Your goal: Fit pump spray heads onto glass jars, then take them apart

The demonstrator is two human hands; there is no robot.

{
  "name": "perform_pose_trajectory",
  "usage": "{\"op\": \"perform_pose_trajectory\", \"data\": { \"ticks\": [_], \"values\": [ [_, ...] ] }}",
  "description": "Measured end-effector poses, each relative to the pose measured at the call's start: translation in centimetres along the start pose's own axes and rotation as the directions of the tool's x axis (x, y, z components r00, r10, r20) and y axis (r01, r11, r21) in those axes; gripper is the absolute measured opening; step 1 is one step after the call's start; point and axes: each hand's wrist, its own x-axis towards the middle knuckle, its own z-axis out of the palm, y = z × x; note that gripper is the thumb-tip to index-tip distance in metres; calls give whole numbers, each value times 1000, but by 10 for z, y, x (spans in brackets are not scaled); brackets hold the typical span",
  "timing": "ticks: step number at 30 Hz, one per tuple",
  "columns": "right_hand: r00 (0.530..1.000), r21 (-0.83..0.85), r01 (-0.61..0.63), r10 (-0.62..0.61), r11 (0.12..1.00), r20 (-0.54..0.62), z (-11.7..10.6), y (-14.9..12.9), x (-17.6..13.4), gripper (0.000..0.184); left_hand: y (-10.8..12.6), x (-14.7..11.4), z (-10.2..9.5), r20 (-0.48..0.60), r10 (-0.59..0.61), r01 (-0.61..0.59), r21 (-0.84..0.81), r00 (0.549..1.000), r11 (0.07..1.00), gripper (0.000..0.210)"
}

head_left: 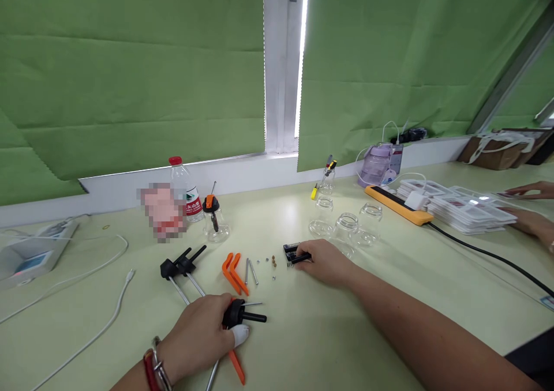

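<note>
Left hand [201,332]: fingers clamped on black knob [234,314]. Right hand [324,260]: fingers closed on black piece [302,258]. Orange brackets [229,274] near two bolts [246,271] on surface [298,333].

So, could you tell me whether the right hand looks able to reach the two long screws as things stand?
Probably yes: only small loose parts lie between the right hand and the screws, though that hand seems to grip a black piece.

Head-worn view, forward and down across the table [303,345]
</note>
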Motion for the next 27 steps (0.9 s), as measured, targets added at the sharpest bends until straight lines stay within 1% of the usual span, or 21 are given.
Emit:
{"op": "perform_pose_trajectory", "data": {
  "ticks": [3, 6, 8, 11, 13, 21, 27],
  "values": [
    [1000, -22, 6, -5, 1000, 31, -3, -4, -7, 19, -1, 0, 0, 4, 3, -3, -2, 1000, 1000, 20],
    [993, -87, 76, -67, 993, 95, 3, -10, -12, 17, -2, 0, 0, -1, 5, -5, 1, 1000, 1000, 20],
    [988, -152, 123, -107, 981, 108, 8, -12, -13, 15, -2, 0, 0, -5, 2, -2, 2, 1000, 1000, 21],
    [989, -238, 143, -130, 961, 70, 14, -13, -10, 15, -1, -1, 0, -5, -3, 3, 4, 1000, 1000, 21],
    [990, -253, 141, -137, 957, 31, 16, -13, -7, 16, 0, -2, -1, -3, -6, 6, 4, 1000, 1000, 20],
    [986, -213, 151, -163, 965, -41, 20, -10, -3, 12, 0, -1, -1, -11, 6, -6, -9, 1000, 1000, 20],
    [994, -205, 91, -103, 974, -48, 18, -6, -2, 11, -1, 0, 1, -10, 1, -1, -16, 1000, 1000, 20]
  ]
}}
